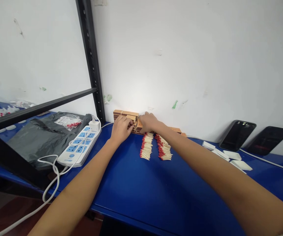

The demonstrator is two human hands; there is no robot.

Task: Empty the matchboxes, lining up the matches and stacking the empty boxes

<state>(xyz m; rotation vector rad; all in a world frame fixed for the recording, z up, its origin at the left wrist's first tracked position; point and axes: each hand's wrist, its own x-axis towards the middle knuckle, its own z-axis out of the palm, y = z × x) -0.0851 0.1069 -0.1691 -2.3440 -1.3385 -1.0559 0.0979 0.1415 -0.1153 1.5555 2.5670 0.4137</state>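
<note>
Matchboxes [118,112] with orange-brown sides stand stacked in a row against the wall. My left hand [121,129] is at the left stack, its fingers curled on a small matchbox [131,117] at the front. Beside it, my right hand [148,122] bends over another matchbox [139,126], thumb in front and fingers reaching behind. Its fingertips are partly hidden. More matchboxes [175,129] show beyond the right forearm. Two rows of red-tipped matches lie on the blue table, a left row [146,147] and a right row [163,148], the latter partly under the right arm in view.
On the left, a white power strip [82,144] with looped cables lies beside a dark plastic bag [48,137]. A black metal shelf post [92,59] rises behind it. White flat pieces [232,155] and a black phone [237,135] leaning on the wall are at right.
</note>
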